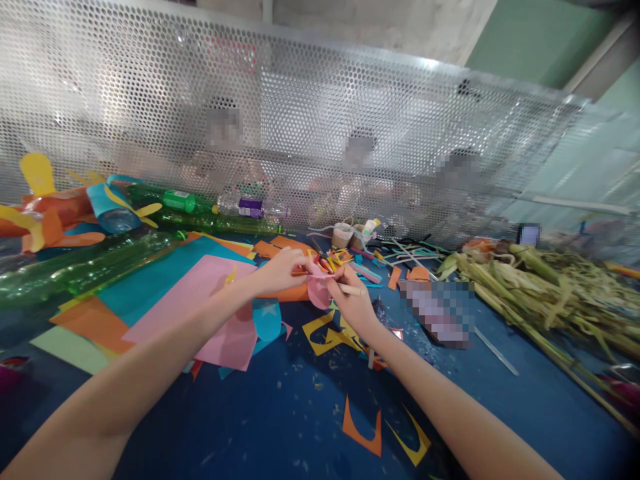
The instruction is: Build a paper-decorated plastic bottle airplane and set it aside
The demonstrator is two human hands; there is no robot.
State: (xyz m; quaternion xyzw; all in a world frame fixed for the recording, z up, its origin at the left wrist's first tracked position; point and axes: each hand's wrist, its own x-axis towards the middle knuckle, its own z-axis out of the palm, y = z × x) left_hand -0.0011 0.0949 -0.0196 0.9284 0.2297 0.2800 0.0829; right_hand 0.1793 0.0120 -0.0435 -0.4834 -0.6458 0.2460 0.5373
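My left hand [286, 269] pinches the upper left side of a small pink paper cutout [319, 293], held up above the table. On the cutout's right side, the fingers of my right hand [354, 305] are closed round a pale, pen-like stick [352, 290] and touch the paper. What the stick's tip does is hidden by the fingers. Below the left forearm lies a large pink paper sheet [200, 293] on top of a teal sheet [150, 273]. A blue paper piece with a pale star [267, 321] lies just under the hands, with yellow paper scraps [325, 337] to its right.
Green plastic bottles [100, 263] lie at the left and back, near an orange paper-covered bottle [63, 207]. Dried corn husks [540, 280] cover the right side. Orange scraps [367, 437] lie in front. A perforated metal screen [300, 120] stands behind, with people beyond it.
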